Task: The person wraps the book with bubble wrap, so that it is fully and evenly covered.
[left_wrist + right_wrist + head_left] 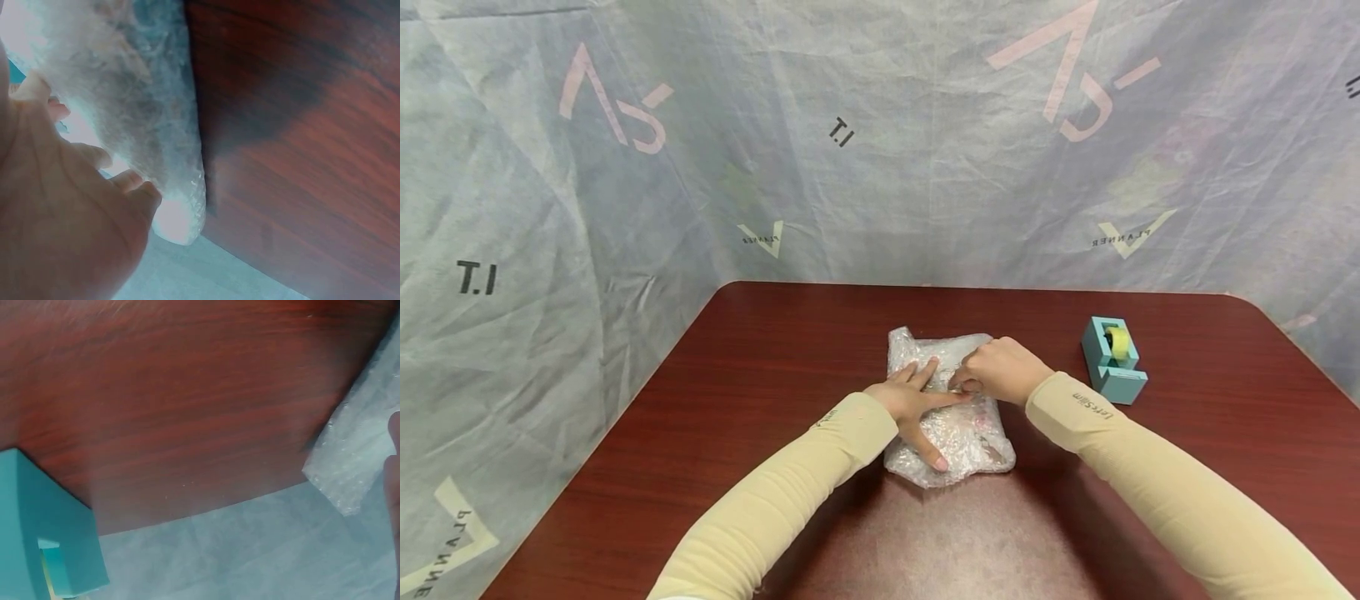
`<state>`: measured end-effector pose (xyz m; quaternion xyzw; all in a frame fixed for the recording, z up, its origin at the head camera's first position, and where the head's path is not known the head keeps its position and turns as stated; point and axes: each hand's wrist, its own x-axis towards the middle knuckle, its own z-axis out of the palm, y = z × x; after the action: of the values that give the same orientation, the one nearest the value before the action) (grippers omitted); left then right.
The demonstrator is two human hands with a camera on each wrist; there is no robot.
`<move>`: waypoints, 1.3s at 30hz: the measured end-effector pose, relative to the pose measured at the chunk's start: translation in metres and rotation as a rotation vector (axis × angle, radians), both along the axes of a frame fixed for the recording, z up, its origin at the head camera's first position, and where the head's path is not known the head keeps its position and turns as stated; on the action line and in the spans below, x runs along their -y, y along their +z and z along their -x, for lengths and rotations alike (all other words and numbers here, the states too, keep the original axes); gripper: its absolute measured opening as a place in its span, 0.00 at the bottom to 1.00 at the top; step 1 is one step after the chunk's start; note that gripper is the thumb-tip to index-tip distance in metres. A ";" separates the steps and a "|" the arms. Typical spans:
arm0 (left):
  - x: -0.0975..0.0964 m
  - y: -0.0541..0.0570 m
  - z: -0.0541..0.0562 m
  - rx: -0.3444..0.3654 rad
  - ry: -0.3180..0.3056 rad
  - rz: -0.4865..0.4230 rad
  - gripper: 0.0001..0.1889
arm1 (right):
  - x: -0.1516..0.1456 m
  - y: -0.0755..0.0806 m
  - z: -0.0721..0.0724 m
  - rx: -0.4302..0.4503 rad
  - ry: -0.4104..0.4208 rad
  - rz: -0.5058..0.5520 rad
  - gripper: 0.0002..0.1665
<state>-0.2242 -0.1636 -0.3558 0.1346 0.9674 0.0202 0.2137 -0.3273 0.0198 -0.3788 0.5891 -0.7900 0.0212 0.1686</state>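
A package in clear bubble wrap [981,437] lies on the table in the head view, its contents blurred by the wrap. My left hand [912,404] rests on it with fingers spread, thumb towards the near edge. From the right, my right hand [1000,371] reaches over the upper part with bent fingers, the tips at the wrap close to the left index finger. What lies under those fingertips is hidden; I cannot tell whether they pinch anything. The left wrist view has the wrap [144,94] beside the palm; only finger edges [394,462] appear in the right wrist view.
Right of the package stands a teal tape dispenser [1112,362] with a yellow roll, also partly visible in the right wrist view. The dark red wooden table [760,358] ends at a grey printed cloth [880,192] hanging behind and to the left.
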 end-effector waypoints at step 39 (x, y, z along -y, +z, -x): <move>0.002 -0.002 0.003 0.000 -0.002 -0.014 0.54 | 0.002 0.014 -0.001 0.813 -0.327 0.205 0.07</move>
<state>-0.2268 -0.1653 -0.3573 0.1369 0.9671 0.0267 0.2126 -0.3263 0.0177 -0.3647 0.3806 -0.8686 0.3022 -0.0967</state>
